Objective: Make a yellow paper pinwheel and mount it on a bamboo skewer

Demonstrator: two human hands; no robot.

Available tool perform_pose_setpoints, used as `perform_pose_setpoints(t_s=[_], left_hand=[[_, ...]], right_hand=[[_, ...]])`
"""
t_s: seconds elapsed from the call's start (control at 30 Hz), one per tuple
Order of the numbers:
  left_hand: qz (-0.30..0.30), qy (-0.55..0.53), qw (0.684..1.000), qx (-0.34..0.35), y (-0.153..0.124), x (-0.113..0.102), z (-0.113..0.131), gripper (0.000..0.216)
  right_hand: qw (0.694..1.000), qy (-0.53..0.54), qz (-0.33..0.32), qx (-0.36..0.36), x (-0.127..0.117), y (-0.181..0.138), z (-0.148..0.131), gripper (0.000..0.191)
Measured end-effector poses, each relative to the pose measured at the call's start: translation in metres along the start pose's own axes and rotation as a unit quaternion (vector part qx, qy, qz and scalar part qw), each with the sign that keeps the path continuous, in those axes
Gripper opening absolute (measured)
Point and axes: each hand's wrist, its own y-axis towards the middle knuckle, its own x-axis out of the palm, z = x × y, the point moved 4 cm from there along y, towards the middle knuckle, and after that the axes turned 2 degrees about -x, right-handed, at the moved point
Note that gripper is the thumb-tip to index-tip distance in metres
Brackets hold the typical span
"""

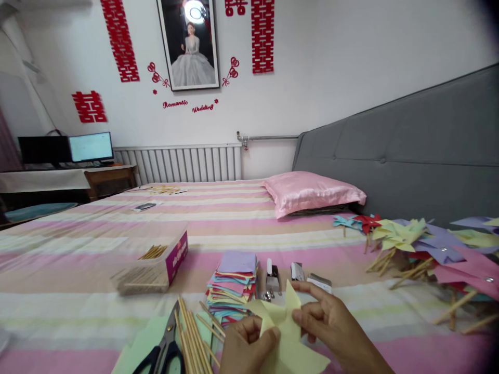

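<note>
A pale yellow paper square (294,353), cut into flaps, is held up between both hands at the lower middle. My left hand (247,345) pinches its left side between thumb and fingers. On the right, my right hand (327,322) grips a raised, pointed flap with thumb and fingers. Just behind the paper stands a stack of coloured paper squares (234,278), with a lilac one on top. Small boxes (272,275) and a few shiny metal pins lie beyond my hands. Left of my left hand are wooden sticks (194,337) and black-handled scissors (163,345).
Finished paper pinwheels (440,249) on sticks are heaped at the right. A clear plastic box (148,270) with thin sticks sits at left on the striped bedspread (218,228). A pink pillow (312,192) rests by the grey headboard (409,135). Green paper (134,340) lies beneath the scissors.
</note>
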Motion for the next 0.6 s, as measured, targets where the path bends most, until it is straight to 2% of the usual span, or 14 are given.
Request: perform_pose_setpoints(t_s=[0.2, 0.37, 0.43, 0.5, 0.6], left_hand=[[0.028, -0.016, 0.999, 0.008, 0.004, -0.005, -0.001, 0.038], [0.092, -0.065, 0.994, -0.012, 0.009, -0.021, -0.003, 0.025], [0.113, -0.107, 0.988, -0.022, 0.005, -0.022, 0.001, 0.018], [0.109, -0.149, 0.982, -0.026, 0.0, -0.018, 0.006, 0.013], [0.083, -0.196, 0.976, -0.041, -0.006, -0.008, 0.011, 0.009]], right_hand=[[0.999, 0.018, 0.04, -0.024, -0.001, 0.002, -0.002, 0.052], [0.983, -0.055, 0.133, -0.116, -0.012, -0.006, -0.017, 0.042], [0.982, -0.062, 0.115, -0.139, -0.01, -0.01, -0.022, 0.03], [0.986, -0.076, 0.059, -0.135, -0.001, -0.014, -0.023, 0.02], [0.98, -0.158, -0.049, -0.106, 0.016, -0.021, -0.02, 0.023]])
